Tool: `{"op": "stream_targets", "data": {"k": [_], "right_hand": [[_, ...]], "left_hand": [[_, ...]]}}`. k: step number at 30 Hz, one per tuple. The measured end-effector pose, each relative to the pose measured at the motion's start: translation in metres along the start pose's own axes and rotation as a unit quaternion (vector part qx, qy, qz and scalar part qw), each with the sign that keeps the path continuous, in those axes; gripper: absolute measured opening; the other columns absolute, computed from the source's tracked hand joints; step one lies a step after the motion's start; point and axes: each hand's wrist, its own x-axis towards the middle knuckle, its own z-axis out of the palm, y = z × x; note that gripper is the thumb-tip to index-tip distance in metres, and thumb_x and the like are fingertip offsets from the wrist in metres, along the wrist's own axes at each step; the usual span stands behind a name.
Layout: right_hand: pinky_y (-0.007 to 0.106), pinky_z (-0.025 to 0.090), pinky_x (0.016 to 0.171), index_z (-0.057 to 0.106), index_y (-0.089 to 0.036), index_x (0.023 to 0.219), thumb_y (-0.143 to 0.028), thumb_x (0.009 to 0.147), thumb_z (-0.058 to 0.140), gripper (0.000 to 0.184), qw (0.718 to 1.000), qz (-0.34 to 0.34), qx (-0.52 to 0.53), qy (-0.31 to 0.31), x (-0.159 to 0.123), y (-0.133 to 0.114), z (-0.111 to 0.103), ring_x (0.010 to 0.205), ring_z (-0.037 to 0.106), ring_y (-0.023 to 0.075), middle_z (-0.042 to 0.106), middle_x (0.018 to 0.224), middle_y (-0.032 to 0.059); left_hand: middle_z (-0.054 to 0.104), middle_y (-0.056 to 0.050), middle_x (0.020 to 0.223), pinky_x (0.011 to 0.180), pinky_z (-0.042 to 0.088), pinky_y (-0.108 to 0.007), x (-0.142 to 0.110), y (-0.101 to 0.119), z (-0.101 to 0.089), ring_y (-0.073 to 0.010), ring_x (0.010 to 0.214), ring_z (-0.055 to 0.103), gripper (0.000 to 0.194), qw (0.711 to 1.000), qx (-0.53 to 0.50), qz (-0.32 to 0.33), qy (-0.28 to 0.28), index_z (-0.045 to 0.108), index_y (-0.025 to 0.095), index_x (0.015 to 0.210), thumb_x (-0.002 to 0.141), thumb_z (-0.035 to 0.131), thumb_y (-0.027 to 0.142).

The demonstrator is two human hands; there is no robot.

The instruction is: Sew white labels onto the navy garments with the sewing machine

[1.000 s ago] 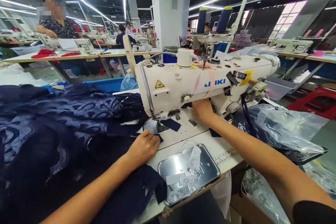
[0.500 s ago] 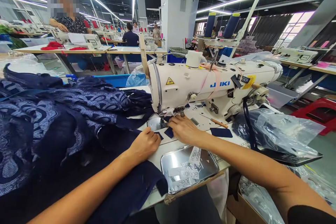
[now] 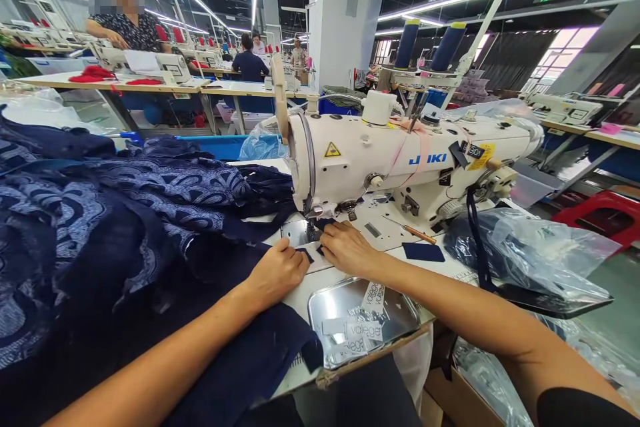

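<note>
Hands: 1 second ago the right hand (image 3: 347, 248) was under the arm of the JUKI sewing machine (image 3: 360, 153); it has since come forward to the presser foot (image 3: 313, 231), while the left hand (image 3: 277, 273) has stayed in place. This seems to bring the 2 grips to bear on the cloth beside the needle.
Left grip: narrow, fingers curled closed over the edge of the navy scallop-patterned fabric (image 3: 165, 200), which spreads away to its left.
Right grip: fingers bent and close together over a small dark navy piece (image 3: 326, 223) at the presser foot; I cannot tell whether they pinch it or only press.
Awl: wooden-handled awl (image 3: 420, 233) on the machine bed, to the right of the right grip, in plain view since the forearm cleared it.
Patch: flat navy patch (image 3: 423, 251), right of the right grip and nearer the body than the awl.
Metal tray: the metal tray (image 3: 400, 313) lies on the desk (image 3: 301, 297), on the body side of the right grip; printed "valege" labels (image 3: 365, 331) lie in it, overlapping.
Clear plastic bag: bag (image 3: 550, 240) far to the right of the grips, with something dark navy inside.
Cardboard box: box (image 3: 465, 393) low and right of the right grip, holding crumpled clear plastic (image 3: 493, 373).
Blue bin: bin (image 3: 215, 145) beyond the left grip, contents hidden.
</note>
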Motion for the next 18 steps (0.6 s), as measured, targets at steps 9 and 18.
{"op": "stream_targets", "data": {"k": [9,18], "right_hand": [[0.030,0.041,0.071,0.057,-0.011,0.083,-0.008,0.078,0.046,0.013,0.999,-0.034,-0.022,-0.004,-0.008,0.000,0.005,0.083,0.050,0.0205,0.054,0.085,0.0096],[0.029,0.042,0.070,0.056,-0.011,0.080,-0.006,0.079,0.044,0.013,0.999,-0.027,-0.015,0.036,-0.008,-0.002,0.016,0.082,0.049,0.0199,0.054,0.082,0.0085]], "left_hand": [[0.054,-0.001,0.051,0.053,0.031,-0.029,0.000,-0.002,-0.001,-0.0139,0.047,0.049,0.025,1.000,-0.012,0.004,0.003,0.057,0.011,0.065,0.079,0.038,0.002],[0.064,-0.004,0.085,0.058,0.034,-0.028,0.001,-0.001,-0.003,-0.0135,0.065,0.052,0.023,0.987,-0.159,-0.014,0.029,0.058,0.014,0.071,0.084,0.039,0.010]]}}
